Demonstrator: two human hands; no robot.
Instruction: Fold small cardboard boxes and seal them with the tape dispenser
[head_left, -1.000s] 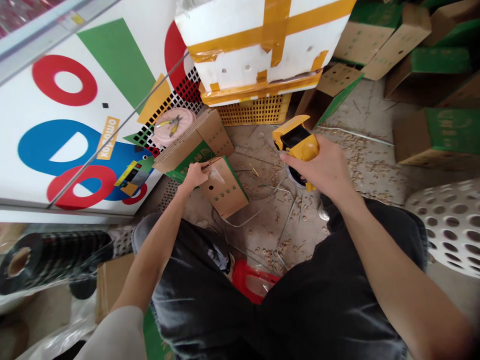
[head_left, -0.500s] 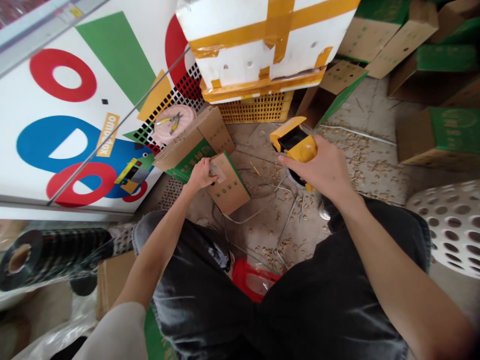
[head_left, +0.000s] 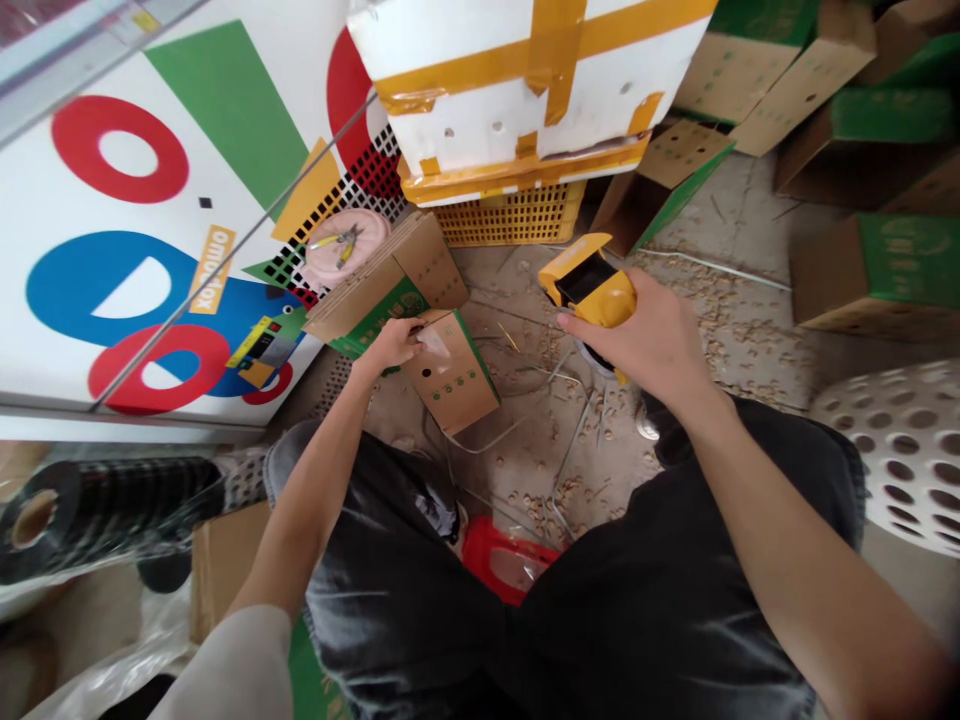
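Figure: view from the head camera I operate remotely, looking down past dark shorts (head_left: 645, 610) at a concrete floor (head_left: 735, 360) strewn with shell fragments. My left hand (head_left: 388, 347) is closed on the upper corner of a small cardboard box with green edges (head_left: 453, 382), which sits tilted on the floor ahead of my knees. A strip of clear tape (head_left: 433, 342) lies across that corner, just beside my fingers (head_left: 414, 328). Compared with the frame half a second earlier, this hand sits slightly further left and more of the tape shows. My right hand (head_left: 637, 340) is clamped around a yellow tape dispenser (head_left: 600, 292), held apart from the box.

Behind the box lies a flattened cardboard box (head_left: 390, 280), next to a pink round stool (head_left: 327, 262) bearing yellow-handled pliers (head_left: 343, 246). Further back, a white foam box bound with yellow tape (head_left: 525, 100) rests on a yellow plastic crate (head_left: 510, 220). At left, a white panel with red, blue and green shapes (head_left: 135, 270) carries a yellow tag (head_left: 211, 270); its slanted lettering seems to read "omotox", though I cannot be certain of the letters.
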